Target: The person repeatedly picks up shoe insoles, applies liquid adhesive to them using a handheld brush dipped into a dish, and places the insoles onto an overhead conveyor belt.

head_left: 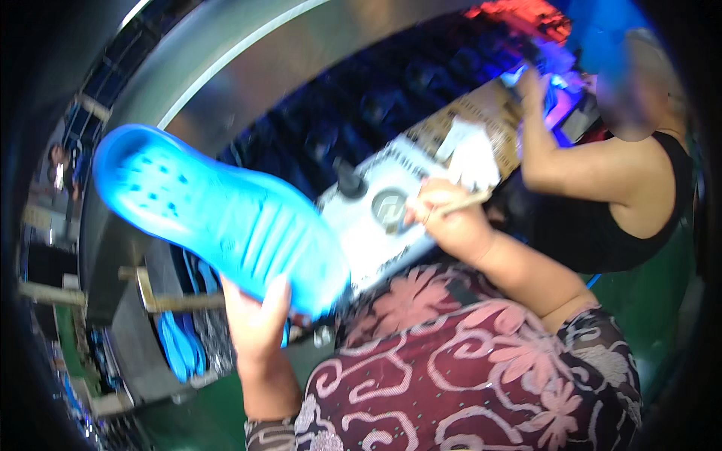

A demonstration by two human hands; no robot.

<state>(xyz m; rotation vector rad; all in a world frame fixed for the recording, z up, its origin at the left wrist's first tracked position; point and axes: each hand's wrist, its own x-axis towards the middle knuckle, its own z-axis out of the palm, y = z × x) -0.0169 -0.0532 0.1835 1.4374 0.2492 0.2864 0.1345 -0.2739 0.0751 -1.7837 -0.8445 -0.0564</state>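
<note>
My left hand [259,319] grips a large bright blue shoe sole [233,218] by its near edge, the thumb lying on top. The sole is tilted up, with a dotted patch at its far left end and ridges across its middle. My right hand [459,225] is closed around a thin light-brown wooden handle [475,200], whose working end I cannot make out. That hand is beside a round grey dish [391,209] on a white printed surface [368,244]. A black knob-like object [348,180] stands behind the dish.
Crumpled white cloth or paper [472,156] lies by brown cardboard [481,109]. A co-worker in a black top [602,225] is close on the right. A curved metal rim [248,56] runs along the far left. Blue pieces [180,347] hang below a wooden bar [188,302].
</note>
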